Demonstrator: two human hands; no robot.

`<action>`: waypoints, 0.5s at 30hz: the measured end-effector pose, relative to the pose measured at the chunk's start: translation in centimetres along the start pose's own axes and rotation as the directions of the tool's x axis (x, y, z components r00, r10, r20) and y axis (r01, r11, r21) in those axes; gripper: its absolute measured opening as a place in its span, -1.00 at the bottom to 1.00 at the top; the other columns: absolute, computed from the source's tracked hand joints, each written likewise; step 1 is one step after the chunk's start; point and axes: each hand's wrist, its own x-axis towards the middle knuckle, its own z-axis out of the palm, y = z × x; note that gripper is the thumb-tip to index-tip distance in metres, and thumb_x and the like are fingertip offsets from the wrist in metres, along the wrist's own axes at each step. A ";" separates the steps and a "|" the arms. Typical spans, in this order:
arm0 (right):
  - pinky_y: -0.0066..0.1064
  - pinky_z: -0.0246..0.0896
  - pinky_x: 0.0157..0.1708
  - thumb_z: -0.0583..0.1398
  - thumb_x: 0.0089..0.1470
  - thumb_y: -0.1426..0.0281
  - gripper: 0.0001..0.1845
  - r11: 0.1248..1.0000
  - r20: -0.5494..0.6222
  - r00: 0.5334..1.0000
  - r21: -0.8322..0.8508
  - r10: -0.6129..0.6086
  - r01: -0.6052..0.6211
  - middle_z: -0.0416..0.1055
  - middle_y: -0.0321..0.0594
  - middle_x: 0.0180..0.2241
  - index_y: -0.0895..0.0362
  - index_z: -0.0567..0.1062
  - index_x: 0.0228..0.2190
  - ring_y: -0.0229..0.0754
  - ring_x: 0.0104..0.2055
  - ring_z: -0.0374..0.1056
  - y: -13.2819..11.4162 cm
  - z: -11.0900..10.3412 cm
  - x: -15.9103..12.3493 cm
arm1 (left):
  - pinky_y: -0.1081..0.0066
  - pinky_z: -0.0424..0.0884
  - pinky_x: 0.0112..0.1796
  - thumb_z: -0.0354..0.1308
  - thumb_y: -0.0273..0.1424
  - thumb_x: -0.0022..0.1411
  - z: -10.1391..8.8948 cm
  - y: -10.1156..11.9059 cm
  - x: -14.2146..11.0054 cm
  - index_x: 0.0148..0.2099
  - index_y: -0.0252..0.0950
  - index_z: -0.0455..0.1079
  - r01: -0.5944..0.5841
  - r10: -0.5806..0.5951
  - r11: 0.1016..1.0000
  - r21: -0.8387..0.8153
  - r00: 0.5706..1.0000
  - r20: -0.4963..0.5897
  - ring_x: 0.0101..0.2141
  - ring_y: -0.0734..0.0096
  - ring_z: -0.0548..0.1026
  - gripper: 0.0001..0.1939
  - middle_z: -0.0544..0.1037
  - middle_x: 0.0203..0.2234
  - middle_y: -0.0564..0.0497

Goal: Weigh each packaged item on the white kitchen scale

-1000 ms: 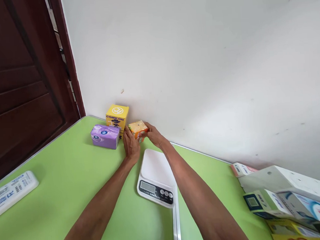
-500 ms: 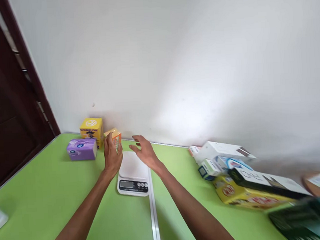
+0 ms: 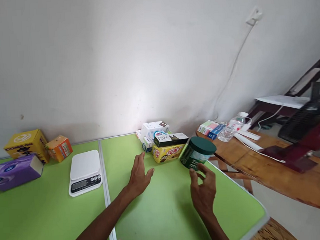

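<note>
My left hand (image 3: pixel 139 175) hovers over the green table (image 3: pixel 157 208), fingers stretched out and thumb apart, holding nothing. In front of it a yellow box (image 3: pixel 167 153) carries a long black and white box (image 3: pixel 171 139). My right hand (image 3: pixel 204 188) is just in front of a dark green tub (image 3: pixel 196 152) with a round lid, its fingers curved and apart; whether a fingertip touches the tub I cannot tell. To the left lies a white kitchen scale (image 3: pixel 85 169) with nothing on its plate.
At the far left are a purple tissue pack (image 3: pixel 15 173), a yellow box (image 3: pixel 27 144) and an orange box (image 3: pixel 59 147). Small cartons (image 3: pixel 153 129) stand against the wall. A wooden table (image 3: pixel 251 168) on the right bears a plastic bottle (image 3: pixel 233 126) and cables.
The view has turned right. Both hands have left the area by the orange box and scale and moved right, toward the stacked boxes and the green tub. The orange box stands beside the yellow one.
</note>
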 end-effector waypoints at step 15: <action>0.05 0.41 0.22 0.50 -0.29 -0.20 0.10 0.946 0.165 0.933 -0.012 0.321 -0.323 0.59 0.15 0.16 0.06 0.40 0.19 0.29 0.19 0.52 5.8 2.4 9.4 | -0.14 0.49 0.31 0.43 -0.26 0.23 10.2 1.9 2.8 0.37 -0.24 0.42 0.165 -0.097 0.979 -0.121 0.895 0.435 0.25 -0.12 0.55 -0.30 0.55 0.29 -0.27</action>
